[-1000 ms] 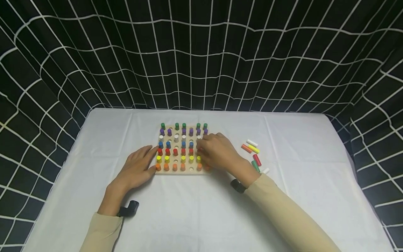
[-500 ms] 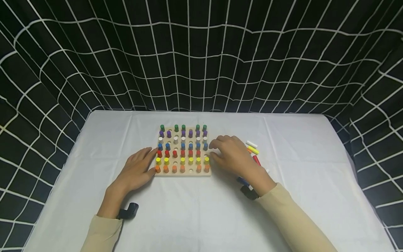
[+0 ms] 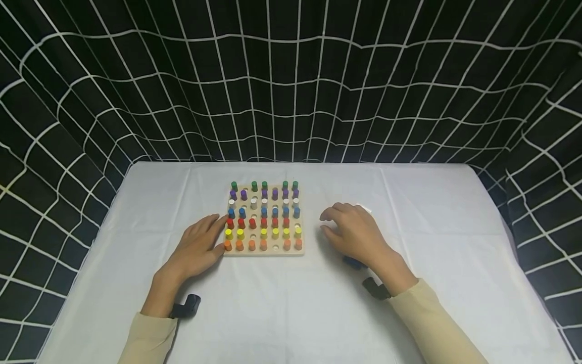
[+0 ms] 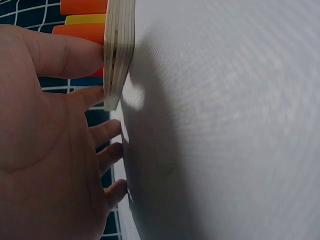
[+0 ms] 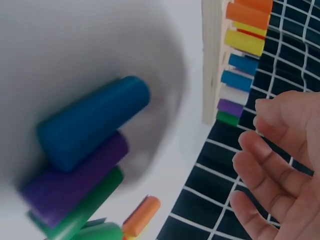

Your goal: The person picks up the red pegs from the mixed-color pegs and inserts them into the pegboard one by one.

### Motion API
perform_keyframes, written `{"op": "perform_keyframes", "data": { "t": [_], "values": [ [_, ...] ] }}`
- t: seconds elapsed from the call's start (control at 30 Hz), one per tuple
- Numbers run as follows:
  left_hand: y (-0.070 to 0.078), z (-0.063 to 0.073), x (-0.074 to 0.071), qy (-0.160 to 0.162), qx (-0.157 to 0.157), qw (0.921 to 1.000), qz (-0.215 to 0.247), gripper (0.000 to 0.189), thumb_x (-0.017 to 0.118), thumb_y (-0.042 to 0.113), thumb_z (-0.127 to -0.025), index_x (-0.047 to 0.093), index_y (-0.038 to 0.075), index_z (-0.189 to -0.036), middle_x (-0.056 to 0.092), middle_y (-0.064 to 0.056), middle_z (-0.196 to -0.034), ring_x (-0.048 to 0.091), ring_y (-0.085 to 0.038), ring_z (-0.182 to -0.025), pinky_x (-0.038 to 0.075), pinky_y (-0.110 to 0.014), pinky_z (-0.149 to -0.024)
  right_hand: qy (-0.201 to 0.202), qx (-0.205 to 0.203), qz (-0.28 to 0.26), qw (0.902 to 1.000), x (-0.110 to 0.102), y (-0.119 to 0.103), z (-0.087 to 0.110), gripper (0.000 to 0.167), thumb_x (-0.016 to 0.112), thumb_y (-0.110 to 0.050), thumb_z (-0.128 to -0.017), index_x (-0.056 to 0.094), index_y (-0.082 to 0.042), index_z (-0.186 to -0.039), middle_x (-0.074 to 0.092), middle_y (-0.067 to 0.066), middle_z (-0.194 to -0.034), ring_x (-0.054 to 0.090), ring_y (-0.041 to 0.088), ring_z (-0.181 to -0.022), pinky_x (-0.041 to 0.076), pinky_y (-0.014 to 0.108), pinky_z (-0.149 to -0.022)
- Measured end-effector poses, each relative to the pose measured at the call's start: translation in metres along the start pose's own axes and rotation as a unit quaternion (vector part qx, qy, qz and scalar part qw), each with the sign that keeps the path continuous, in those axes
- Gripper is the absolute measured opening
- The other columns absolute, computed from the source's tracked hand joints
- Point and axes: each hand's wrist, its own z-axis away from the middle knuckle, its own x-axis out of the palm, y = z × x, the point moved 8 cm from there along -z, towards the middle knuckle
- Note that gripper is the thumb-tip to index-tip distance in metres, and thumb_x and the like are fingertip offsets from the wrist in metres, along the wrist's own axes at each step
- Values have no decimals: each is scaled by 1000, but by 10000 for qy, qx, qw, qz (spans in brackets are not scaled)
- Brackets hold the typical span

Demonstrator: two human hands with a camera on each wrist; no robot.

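A wooden pegboard [image 3: 265, 255] lies on the table with rows of green, purple, white, blue, red, yellow and orange pegs standing in its holes; several holes have no peg. My left hand [image 3: 195, 247] rests at the board's left edge, thumb and index finger touching its side, as the left wrist view also shows at the board's edge [image 4: 119, 55]. My right hand [image 3: 356, 232] hovers over the table to the right of the board, fingers loosely bent and holding nothing. Beneath it lie loose pegs: a blue peg [image 5: 95, 120], a purple peg [image 5: 75, 180] and a green peg [image 5: 85, 205].
An orange peg [image 5: 142, 215] lies a little apart from that pile. The tip of a white peg [image 3: 365, 208] shows behind my right hand, which hides other loose pegs from the head view. A white cloth covers the table [image 3: 291, 303]; a dark curtain with white netting [image 3: 291, 91] surrounds it.
My right hand has moved from the board's right side outward to the right, over the loose pegs, uncovering the right-hand columns of pegs. The left hand has stayed at the left edge.
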Motion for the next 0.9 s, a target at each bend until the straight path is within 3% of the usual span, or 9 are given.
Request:
{"op": "perform_keyframes", "data": {
  "t": [0.37,0.67,0.9],
  "values": [
    [-1,2,0,-32,-51,10000,-12,73,56,32,-101,31,15,-168,30,-19,-174,23,-43,-163,16,-66,-134,171,95,-45,9998,-1,17,22,18,75,-18,-92,79,-9,-108,78,7,-100,75,26,-89,61,46,-79],
    [1,1,0,-60,-26,10000,-20,73,55,33,-102,30,17,-168,29,-18,-174,23,-42,-163,16,-66,-134,260,343,-58,9991,-9,39,42,20,73,-19,-93,77,-9,-109,80,12,-113,75,27,-91,58,49,-79],
    [1,2,0,-108,-74,9999,10,73,54,33,-102,29,16,-169,28,-19,-175,21,-43,-163,15,-66,-134,206,554,-65,9982,-15,50,49,22,73,-19,-93,77,-8,-111,77,9,-98,69,24,-82,58,50,-78]
  ]
}}
